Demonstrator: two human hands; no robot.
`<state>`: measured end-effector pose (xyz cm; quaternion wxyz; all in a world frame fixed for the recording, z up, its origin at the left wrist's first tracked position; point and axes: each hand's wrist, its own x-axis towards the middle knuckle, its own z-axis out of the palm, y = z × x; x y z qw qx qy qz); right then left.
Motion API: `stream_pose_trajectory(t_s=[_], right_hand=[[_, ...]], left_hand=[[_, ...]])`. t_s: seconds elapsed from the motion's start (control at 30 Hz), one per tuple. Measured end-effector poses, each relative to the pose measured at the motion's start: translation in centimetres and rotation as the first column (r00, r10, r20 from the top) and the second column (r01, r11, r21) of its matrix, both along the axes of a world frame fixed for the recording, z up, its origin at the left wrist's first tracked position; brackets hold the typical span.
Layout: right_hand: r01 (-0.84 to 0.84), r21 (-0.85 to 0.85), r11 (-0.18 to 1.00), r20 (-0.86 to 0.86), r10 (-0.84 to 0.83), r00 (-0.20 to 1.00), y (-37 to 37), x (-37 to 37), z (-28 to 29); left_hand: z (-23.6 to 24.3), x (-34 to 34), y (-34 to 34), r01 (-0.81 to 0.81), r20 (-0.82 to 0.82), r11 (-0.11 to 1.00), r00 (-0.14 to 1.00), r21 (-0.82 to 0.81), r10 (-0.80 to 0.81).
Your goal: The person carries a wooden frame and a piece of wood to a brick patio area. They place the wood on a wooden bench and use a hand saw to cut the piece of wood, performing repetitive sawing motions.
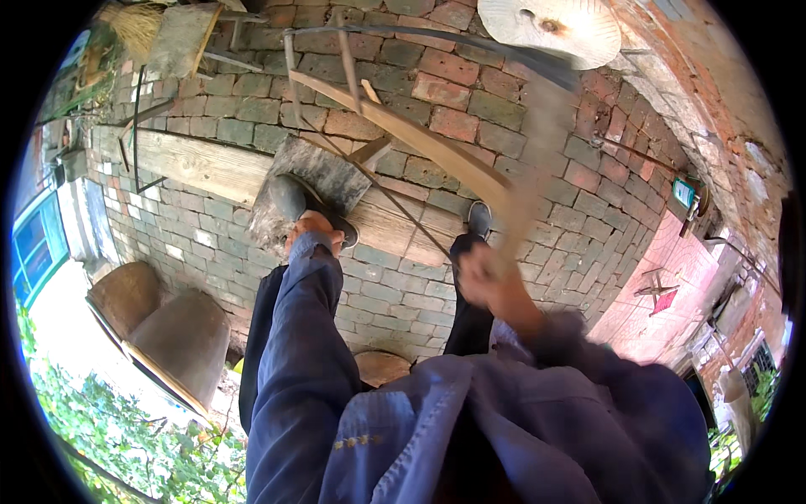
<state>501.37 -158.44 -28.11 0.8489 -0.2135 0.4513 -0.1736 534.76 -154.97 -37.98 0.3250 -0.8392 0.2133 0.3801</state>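
Note:
A wooden frame saw slants across the view, with a long beam, upright end pieces and a thin dark blade. My right hand, smeared by motion, is closed round the near end of its frame. The blade crosses a weathered wood board near its right side. That board rests on a long plank. My left shoe presses on the weathered board. Beside the shoe, my left hand reaches down low; its fingers are mostly hidden, and what it touches cannot be made out.
Grey and red bricks pave the ground. A round, pale stone-like disc lies at the far side. A small wooden stool and a straw broom are far left. Large brown pots stand left, and a brick wall runs along the right.

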Motion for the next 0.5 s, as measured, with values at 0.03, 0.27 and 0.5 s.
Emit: stream_pose_trajectory(t_s=[0.03,0.27,0.5], right_hand=[[-0.008,-0.008,1.000,-0.014,0.008,1.000,-0.9,2.1,-3.1],[-0.293,-0.405,0.866,-0.209,0.225,0.952,0.0,1.8,-0.2],[-0.186,-0.073,0.980,0.645,0.189,0.740,5.9,-13.3,2.4]], left_hand=[[-0.1,-0.3,-0.3,0.013,-0.002,1.000,1.000,-0.003,-0.013],[0.1,0.2,0.6,-0.032,-0.002,0.999,0.999,-0.009,0.032],[-0.4,0.8,1.4,-0.025,0.044,1.000,0.999,0.001,0.025]])
